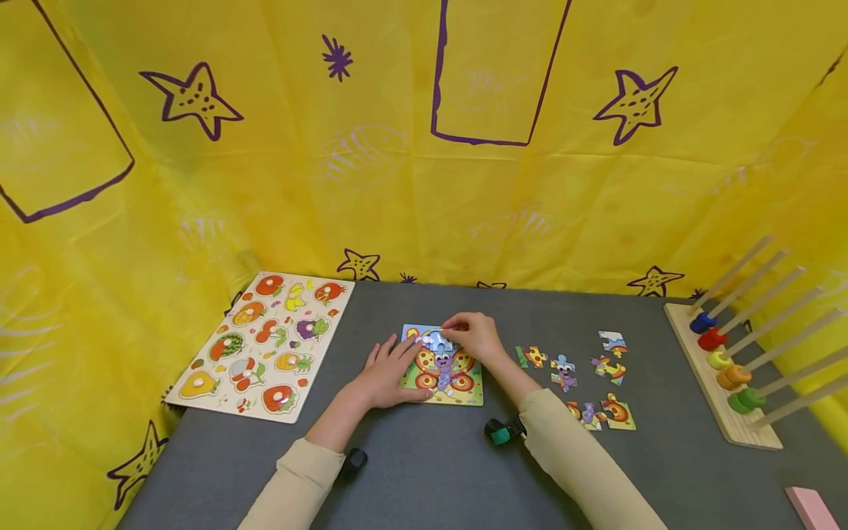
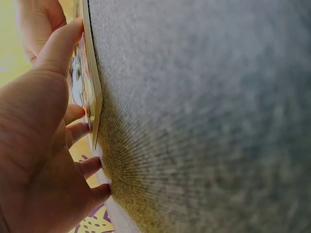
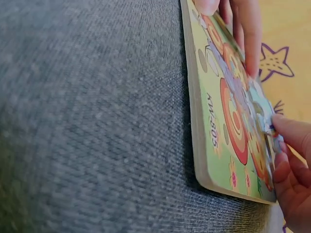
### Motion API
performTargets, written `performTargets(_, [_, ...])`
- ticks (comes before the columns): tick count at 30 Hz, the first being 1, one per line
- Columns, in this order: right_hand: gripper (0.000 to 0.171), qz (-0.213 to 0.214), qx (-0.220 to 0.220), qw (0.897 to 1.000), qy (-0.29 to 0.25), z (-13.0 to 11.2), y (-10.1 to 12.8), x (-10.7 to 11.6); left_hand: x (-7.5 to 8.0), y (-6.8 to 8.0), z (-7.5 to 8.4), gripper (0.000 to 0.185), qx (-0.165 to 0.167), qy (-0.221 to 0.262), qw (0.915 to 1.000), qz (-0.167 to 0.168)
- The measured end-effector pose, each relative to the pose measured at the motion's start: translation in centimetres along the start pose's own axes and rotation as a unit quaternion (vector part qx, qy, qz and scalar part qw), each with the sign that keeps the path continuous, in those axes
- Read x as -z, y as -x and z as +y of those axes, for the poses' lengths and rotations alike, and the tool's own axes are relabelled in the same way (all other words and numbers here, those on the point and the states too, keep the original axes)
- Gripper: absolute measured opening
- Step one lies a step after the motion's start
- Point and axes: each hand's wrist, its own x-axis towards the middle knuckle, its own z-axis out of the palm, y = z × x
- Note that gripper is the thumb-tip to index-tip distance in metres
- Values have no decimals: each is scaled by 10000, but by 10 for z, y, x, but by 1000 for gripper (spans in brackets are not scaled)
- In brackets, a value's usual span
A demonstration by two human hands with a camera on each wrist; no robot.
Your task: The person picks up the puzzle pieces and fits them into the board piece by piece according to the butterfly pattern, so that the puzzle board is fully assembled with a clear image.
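A butterfly puzzle board (image 1: 467, 398) lies on the dark grey table. My left hand (image 1: 381, 377) rests across its left side with fingers spread; in the left wrist view the thumb (image 2: 62, 42) lies along the near edge. At the board's top, my right hand (image 1: 478, 338) pinches a light-blue puzzle piece (image 1: 436, 341) by its right side. From the right wrist, that piece (image 3: 261, 101) appears against the board's surface, thumb and fingers at its edge; whether it sits flush cannot be told. One left fingertip is close to the piece.
Several loose puzzle pieces (image 1: 564, 372) are scattered right of the board. A fruit peg puzzle (image 1: 261, 368) lies to the left. Far right stands a wooden peg rack (image 1: 755, 436) with coloured rings, near a pink block (image 1: 811, 508). Yellow cloth (image 1: 411, 199) hangs behind.
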Motion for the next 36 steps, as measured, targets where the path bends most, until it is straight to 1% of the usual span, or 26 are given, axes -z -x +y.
performTargets(6, [10,-45,-11,10000,67,0,-1,-2,0,-2,1,90,12,-17,10000,-82])
performTargets(14, [9,-12,-8,9999,111,-2,-2,-5,2,-3,2,89,71,-214,9996,-161])
performTargets(18, [9,57,75,9997,218,-1,-1,-6,1,-4,2,90,102,-290,9994,-140])
performTargets(21, [8,109,89,9995,272,0,0,-8,1,-5,2,89,117,-250,9996,-95])
performTargets(26, [7,193,88,9995,216,2,0,-11,1,-4,2,88,160,-219,9996,-75])
performTargets(30, [6,179,319,9990,262,3,1,-10,1,-4,4,89,181,-254,9995,-66])
performTargets(36, [10,-205,758,9957,489,3,7,2,2,-4,5,91,189,-495,9986,3])
